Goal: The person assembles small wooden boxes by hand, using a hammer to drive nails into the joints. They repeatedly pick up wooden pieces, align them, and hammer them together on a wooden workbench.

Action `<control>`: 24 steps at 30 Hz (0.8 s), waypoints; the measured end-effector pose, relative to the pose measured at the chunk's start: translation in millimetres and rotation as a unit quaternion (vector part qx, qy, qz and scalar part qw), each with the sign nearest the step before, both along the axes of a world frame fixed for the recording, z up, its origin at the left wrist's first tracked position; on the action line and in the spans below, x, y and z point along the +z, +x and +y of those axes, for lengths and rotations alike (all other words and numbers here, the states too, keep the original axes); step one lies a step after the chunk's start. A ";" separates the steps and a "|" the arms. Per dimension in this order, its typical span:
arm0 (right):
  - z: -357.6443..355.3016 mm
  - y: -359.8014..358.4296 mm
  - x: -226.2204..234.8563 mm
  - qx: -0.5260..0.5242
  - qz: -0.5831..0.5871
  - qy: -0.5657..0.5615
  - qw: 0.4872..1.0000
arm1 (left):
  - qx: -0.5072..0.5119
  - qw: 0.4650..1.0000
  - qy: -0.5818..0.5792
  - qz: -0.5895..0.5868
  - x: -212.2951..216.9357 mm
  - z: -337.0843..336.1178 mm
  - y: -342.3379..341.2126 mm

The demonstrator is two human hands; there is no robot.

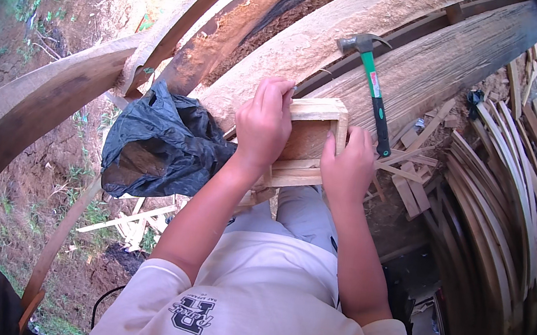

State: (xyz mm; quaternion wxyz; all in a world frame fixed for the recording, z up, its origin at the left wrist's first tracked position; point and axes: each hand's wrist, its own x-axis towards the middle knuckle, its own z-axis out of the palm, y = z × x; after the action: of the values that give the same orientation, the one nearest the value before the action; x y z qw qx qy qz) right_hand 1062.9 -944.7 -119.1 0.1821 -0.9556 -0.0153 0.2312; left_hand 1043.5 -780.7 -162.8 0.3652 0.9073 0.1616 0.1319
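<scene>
A small rectangular wooden frame (317,111) of pale slats is in front of me, at the near edge of the wooden bench. My right hand (350,165) grips its right side, thumb on the inner edge. My left hand (264,123) is closed at the frame's left end, fingers curled together. A tiny dark bit shows at its fingertips, too small to name. Beyond my right hand, a claw hammer (375,90) with a green and black handle lies on the boards, head pointing away. Left of my left hand sits a crumpled black plastic bag (198,134), its mouth open.
Sawdust covers the long boards (425,59) of the bench. Curved timber (40,97) arcs across the left. Stacked wooden strips (496,191) fill the right side, with offcuts (411,190) near the hammer handle. Scrap slats (136,221) lie on the ground at left.
</scene>
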 end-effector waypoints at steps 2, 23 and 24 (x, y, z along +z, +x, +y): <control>1.4 -0.9 -5.8 0.019 -0.004 -0.030 0.999 | 0.008 1.000 -0.007 0.000 0.3 -0.7 -0.2; 32.1 62.0 -33.7 0.207 -0.105 -0.003 0.973 | 0.334 0.872 -0.336 -0.124 -0.8 17.8 -3.9; 32.8 62.2 -33.5 0.205 -0.105 -0.011 0.973 | 0.356 0.851 -0.367 -0.124 1.5 24.3 -9.5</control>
State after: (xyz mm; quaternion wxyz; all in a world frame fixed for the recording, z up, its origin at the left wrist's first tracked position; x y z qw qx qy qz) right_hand 1125.1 -911.9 -152.6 0.1178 -0.9530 -0.2269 0.1625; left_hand 1034.0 -756.4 -161.4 0.6166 0.5640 0.4634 0.2951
